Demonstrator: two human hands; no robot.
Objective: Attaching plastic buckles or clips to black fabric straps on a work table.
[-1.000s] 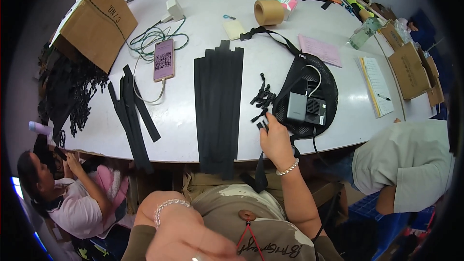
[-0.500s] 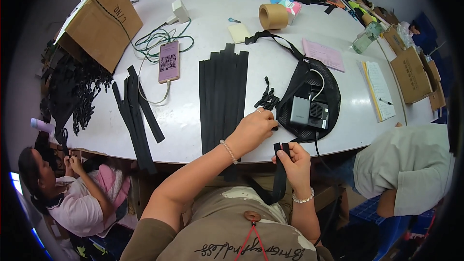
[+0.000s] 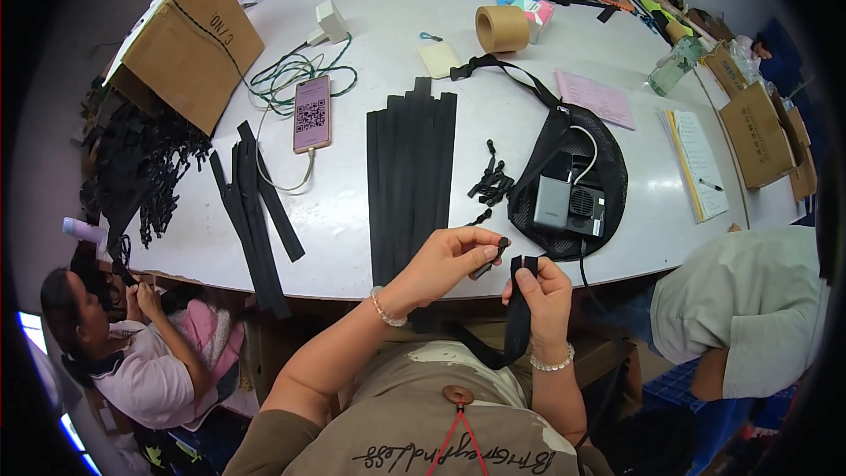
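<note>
My left hand (image 3: 448,263) pinches a small black zipper pull (image 3: 503,244) between thumb and fingers, just above the table's near edge. Close beside it, my right hand (image 3: 548,298) grips the top end of a black zipper tape (image 3: 518,322), thumb in front. The tape's end is split in two, and its length curves down toward my lap. Beyond my left hand lies a small heap of black zipper pulls (image 3: 495,183). Several more black zipper tapes (image 3: 410,176) lie side by side left of the heap, and a looser bunch (image 3: 251,211) lies farther left.
A black mesh pouch (image 3: 614,203) with a grey power bank (image 3: 552,203) sits right of the heap. A phone (image 3: 312,115) with cable, a tape roll (image 3: 502,30), a notebook (image 3: 701,163) and a carton (image 3: 189,44) stand around. People sit at both sides.
My left hand has come back from the heap toward me, with a zipper pull now showing in its fingers. My right hand still holds the tape in nearly the same place.
</note>
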